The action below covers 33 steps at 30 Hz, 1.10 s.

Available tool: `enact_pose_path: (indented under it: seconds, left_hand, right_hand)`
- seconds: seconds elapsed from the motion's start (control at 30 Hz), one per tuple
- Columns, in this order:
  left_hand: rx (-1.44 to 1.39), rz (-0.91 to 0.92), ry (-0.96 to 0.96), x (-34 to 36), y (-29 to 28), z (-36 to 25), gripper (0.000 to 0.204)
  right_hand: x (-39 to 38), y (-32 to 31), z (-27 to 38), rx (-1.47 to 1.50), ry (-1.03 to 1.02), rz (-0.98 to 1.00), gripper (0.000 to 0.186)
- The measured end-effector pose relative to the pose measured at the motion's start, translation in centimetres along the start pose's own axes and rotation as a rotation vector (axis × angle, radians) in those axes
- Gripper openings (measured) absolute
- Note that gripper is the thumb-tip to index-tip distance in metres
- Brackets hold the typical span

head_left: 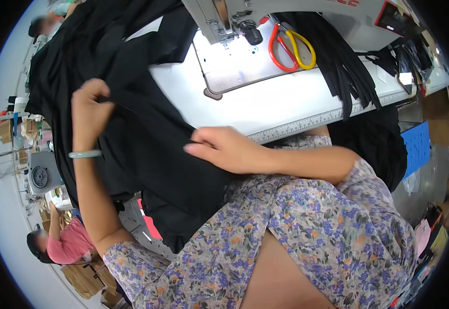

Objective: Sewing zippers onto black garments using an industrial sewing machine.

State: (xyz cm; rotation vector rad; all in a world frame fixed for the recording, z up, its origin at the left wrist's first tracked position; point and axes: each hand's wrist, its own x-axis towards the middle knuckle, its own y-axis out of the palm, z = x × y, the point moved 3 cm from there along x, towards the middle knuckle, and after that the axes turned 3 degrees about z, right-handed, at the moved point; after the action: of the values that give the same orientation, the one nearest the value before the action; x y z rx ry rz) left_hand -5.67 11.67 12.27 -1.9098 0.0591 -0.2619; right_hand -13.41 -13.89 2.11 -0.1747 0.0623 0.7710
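Observation:
A large black garment is draped over the left part of a white sewing table and hangs off its near edge. My left hand, with a pale green bangle on the wrist, grips a fold of the black fabric at the left. My right hand pinches the fabric's edge at the table's front, by the ruler strip. The sewing machine head stands behind, over its metal plate.
Red and yellow handled scissors lie on the machine bed. A bundle of black fabric strips hangs over the table at the right. Another person in a pink top sits at lower left. A blue pegboard panel stands to the right.

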Motion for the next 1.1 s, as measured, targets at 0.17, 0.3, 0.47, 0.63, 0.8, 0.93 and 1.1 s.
enact_pose_path:
  seconds: [0.17,0.3,0.47,0.63,0.8,0.93,1.1]
  left_hand:
    - [-0.364,-0.496,0.441,5.8,1.7,-3.9,0.03]
    - [-0.44,0.098,0.327,6.7,13.2,-5.0,0.024]
    - [-0.321,0.223,0.186,6.6,15.8,-5.3,0.01]
    - [-0.448,0.335,0.188,6.5,13.9,-7.1,0.015]
    - [-0.491,0.513,0.305,6.3,14.2,-6.2,0.021]
    - [-0.505,0.585,0.395,6.4,14.1,-5.8,0.02]
    - [-0.577,0.693,0.317,6.5,14.0,-6.2,0.024]
  right_hand:
    - [2.1,3.4,2.8,1.204,0.156,0.112,0.032]
    - [-2.6,-1.0,0.0,1.56,0.221,0.077,0.04]
    - [-5.0,-7.4,-2.7,-0.208,0.516,0.261,0.03]
    - [-3.4,-7.8,4.3,-0.3,-0.486,0.07,0.028]
    - [-3.5,-4.3,9.3,0.606,-0.77,0.544,0.034]
    - [-3.0,-3.9,11.0,0.775,-0.851,0.408,0.022]
    - [-3.5,-3.5,12.9,1.138,-0.687,0.433,0.012]
